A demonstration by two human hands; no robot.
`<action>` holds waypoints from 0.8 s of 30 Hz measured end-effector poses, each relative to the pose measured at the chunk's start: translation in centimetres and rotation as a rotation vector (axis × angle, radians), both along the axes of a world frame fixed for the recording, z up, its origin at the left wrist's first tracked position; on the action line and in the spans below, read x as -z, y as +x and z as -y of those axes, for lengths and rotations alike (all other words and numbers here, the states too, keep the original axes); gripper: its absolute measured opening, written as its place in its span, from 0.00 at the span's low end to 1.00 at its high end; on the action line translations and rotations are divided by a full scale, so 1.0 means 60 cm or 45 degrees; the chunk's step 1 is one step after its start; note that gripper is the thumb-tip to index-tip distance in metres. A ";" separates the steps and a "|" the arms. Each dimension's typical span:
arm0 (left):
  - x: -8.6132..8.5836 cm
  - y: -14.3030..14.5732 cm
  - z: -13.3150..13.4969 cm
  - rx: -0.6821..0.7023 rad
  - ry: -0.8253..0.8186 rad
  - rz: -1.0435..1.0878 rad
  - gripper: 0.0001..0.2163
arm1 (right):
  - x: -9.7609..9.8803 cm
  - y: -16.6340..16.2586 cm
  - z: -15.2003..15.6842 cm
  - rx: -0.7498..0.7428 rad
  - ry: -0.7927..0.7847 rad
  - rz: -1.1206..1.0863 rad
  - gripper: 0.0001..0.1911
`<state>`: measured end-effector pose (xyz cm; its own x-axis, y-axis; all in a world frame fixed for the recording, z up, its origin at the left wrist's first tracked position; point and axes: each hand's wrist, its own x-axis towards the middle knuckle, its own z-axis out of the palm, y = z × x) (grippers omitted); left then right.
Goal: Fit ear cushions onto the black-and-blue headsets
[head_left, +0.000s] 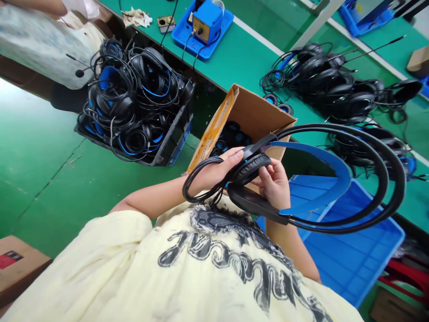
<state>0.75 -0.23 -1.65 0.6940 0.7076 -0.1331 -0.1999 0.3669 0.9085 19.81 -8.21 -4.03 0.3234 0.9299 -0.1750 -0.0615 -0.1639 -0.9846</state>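
A black headset (251, 169) with a blue inner headband strap (340, 179) is held in front of my chest, its double headband arching to the right. My left hand (225, 166) grips the upper earcup side, thumb along its outside. A coiled black cable (196, 179) hangs around that wrist. My right hand (276, 182) pinches the padded ear cushion from the other side, with thumb and fingers at its edge. Just beyond my hands stands an open cardboard box (259, 109) with black and blue round ear cushions (231, 132) inside.
Left of the box, a black crate (167, 150) is heaped with headsets. More headsets (335, 85) lie on the green workbench (250, 56), near a blue device (208, 20) in a tray. A blue bin (362, 250) sits at right; another person (43, 40) is at upper left.
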 end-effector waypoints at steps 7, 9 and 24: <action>0.001 -0.001 -0.001 0.009 0.008 -0.006 0.29 | -0.004 -0.005 0.000 0.031 -0.014 -0.133 0.19; 0.003 -0.001 -0.002 0.011 0.005 -0.014 0.29 | -0.005 -0.005 -0.001 0.034 -0.010 -0.121 0.19; -0.006 0.001 -0.001 0.013 -0.114 -0.072 0.31 | -0.006 -0.007 0.003 0.059 -0.031 -0.059 0.19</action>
<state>0.79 -0.19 -1.28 0.6908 0.6840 -0.2342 -0.1454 0.4488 0.8817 19.38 -8.40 -3.65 0.3567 0.9095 -0.2135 -0.1153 -0.1839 -0.9762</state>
